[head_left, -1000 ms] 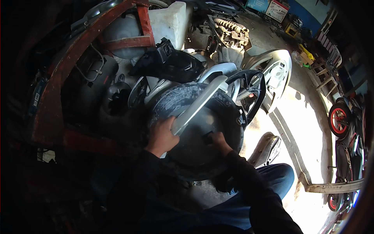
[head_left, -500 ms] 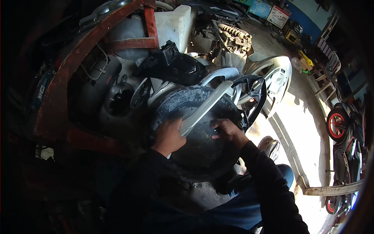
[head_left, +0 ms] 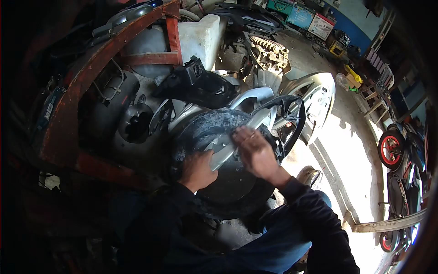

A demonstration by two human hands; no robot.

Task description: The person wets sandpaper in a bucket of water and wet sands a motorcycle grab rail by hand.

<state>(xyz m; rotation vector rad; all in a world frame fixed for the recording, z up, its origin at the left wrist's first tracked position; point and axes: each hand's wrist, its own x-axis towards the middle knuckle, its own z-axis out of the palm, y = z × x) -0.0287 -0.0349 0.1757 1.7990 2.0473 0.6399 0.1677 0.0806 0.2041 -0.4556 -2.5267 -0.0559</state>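
Panel [head_left: 223, 157], long and pale, slants over a round black tub [head_left: 214, 119], its near end held in the left hand [head_left: 198, 171]. Right hand [head_left: 258, 155] overlaps the panel's middle, blurred; cannot tell whether it grips, or whether anything lies under its fingers. Judged from the pose, handwork on the panel is under way; how much surface is done or left does not show. Edges: far side crowded, a black fairing [head_left: 200, 82] past the tub and a dark curved frame [head_left: 299, 121] near the panel's upper end. Red frame [head_left: 77, 91] bounds the left, blue trouser leg [head_left: 273, 246] the near side. More room rightward, over sunlit floor [head_left: 351, 160], motorcycle [head_left: 401, 187] well apart beyond.
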